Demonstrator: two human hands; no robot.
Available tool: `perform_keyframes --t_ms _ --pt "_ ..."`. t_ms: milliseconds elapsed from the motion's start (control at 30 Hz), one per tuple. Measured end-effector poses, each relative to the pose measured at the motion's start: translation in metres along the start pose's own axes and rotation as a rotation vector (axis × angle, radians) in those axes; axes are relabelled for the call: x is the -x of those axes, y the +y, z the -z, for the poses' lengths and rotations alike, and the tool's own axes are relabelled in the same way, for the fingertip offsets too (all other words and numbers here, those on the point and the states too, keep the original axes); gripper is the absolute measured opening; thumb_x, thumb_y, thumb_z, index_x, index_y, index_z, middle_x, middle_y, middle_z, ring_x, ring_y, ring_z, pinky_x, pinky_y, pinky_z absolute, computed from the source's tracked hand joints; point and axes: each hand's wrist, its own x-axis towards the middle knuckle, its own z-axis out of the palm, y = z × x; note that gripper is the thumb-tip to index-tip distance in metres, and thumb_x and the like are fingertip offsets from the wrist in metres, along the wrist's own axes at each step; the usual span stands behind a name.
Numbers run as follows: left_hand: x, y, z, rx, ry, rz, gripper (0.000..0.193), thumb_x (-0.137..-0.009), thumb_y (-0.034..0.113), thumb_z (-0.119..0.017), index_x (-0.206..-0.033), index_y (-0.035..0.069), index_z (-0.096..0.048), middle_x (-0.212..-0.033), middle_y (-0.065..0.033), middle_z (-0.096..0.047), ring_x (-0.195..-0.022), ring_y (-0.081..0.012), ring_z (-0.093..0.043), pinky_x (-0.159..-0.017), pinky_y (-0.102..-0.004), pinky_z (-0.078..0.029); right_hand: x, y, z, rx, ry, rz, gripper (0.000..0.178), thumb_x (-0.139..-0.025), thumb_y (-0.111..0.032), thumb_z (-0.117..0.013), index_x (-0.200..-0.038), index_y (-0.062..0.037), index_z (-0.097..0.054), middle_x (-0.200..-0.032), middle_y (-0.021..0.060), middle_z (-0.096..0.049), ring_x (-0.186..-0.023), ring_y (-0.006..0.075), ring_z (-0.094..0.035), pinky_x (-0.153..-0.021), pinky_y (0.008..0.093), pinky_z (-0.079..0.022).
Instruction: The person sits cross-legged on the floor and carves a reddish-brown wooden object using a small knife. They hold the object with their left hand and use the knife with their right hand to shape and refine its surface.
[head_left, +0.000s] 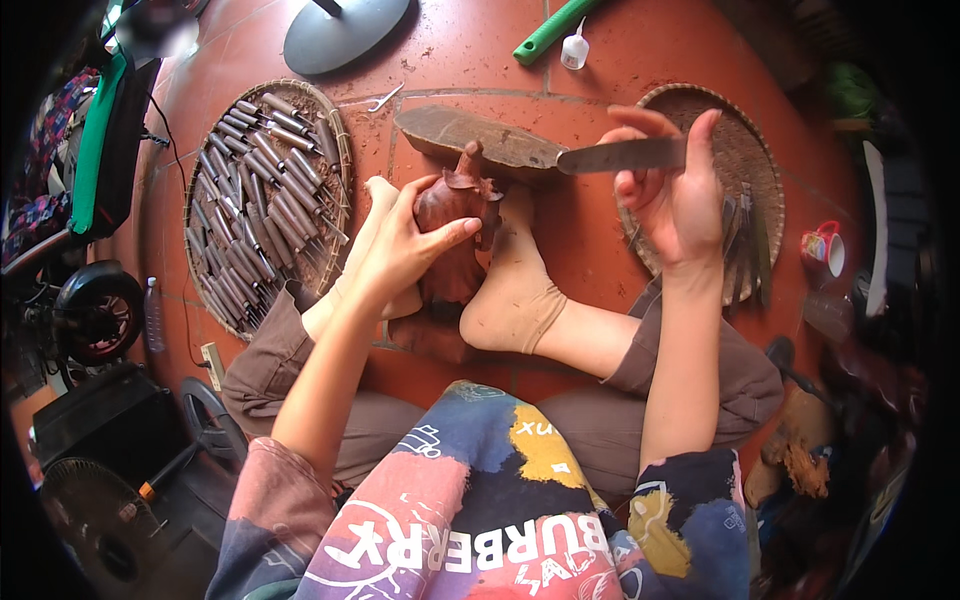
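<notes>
A reddish-brown carved wooden figure (pixel 450 203) stands between my feet, a knob at its top. My left hand (pixel 398 245) is wrapped round its upper part, thumb along the near side. To the right, my right hand (pixel 680 215) is raised off the floor, palm up, with a flat dark metal file (pixel 622 157) held near the thumb and fingers. The file lies roughly level and points left, apart from the carving. Its tip overlaps the end of a worn wooden block (pixel 480 135) lying beyond my feet. The carving's lower part is partly hidden by my feet.
On the left, a round woven tray (pixel 343 165) holds many wooden-handled carving tools. Another woven tray (pixel 745 110), with several flat files, lies under and beyond my right hand. A small white bottle (pixel 575 48), green tube (pixel 545 38) and mug (pixel 822 252) stand around.
</notes>
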Motion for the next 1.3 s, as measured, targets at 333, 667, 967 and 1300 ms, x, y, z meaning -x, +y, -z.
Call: perform_keyframes --t_ms 333,667,967,1300 --pt "0.048 0.043 -0.037 -0.447 0.199 -0.371 0.075 -0.078 0.028 -0.081 -0.144 0.01 -0.051 -0.156 -0.0365 -0.019 -0.145 -0.0509 -0.025 -0.117 -0.0524 -0.025 -0.015 0.096 -0.01 -0.307 0.299 -0.18 0.021 -0.095 -0.009 -0.067 -0.115 -0.005 -0.062 -0.093 0.0024 -0.066 -0.091 0.012 -0.064 -0.075 0.0246 -0.054" --pt "0.044 0.046 -0.034 -0.213 0.137 -0.283 0.08 -0.072 0.028 -0.085 -0.145 0.026 -0.053 -0.158 -0.0366 -0.013 -0.142 -0.0548 -0.022 -0.114 -0.0578 -0.026 -0.018 0.072 -0.014 0.376 0.239 -0.001 0.032 -0.102 -0.023 -0.059 -0.124 0.0003 -0.058 -0.087 0.0068 -0.067 -0.072 0.0098 -0.062 -0.062 0.0211 -0.048" --pt "0.044 0.048 -0.035 -0.325 0.107 -0.276 0.073 -0.077 0.034 -0.081 -0.144 0.028 -0.054 -0.157 -0.0369 -0.014 -0.142 -0.0574 -0.021 -0.114 -0.0587 -0.027 -0.021 0.049 -0.004 -0.251 0.235 -0.069 0.049 -0.097 -0.007 -0.059 -0.143 0.0003 -0.045 -0.123 0.0284 -0.063 -0.08 0.0217 -0.073 -0.058 0.0262 -0.057" --pt "0.046 0.048 -0.037 -0.301 0.1 -0.266 0.068 -0.075 0.042 -0.081 -0.138 0.03 -0.059 -0.157 -0.0389 -0.012 -0.141 -0.0605 -0.018 -0.113 -0.0618 -0.026 -0.023 0.066 0.006 -0.274 0.081 -0.08 0.056 -0.097 -0.009 -0.06 -0.148 -0.0025 -0.04 -0.115 0.026 -0.067 -0.076 0.0196 -0.07 -0.07 0.0285 -0.056"
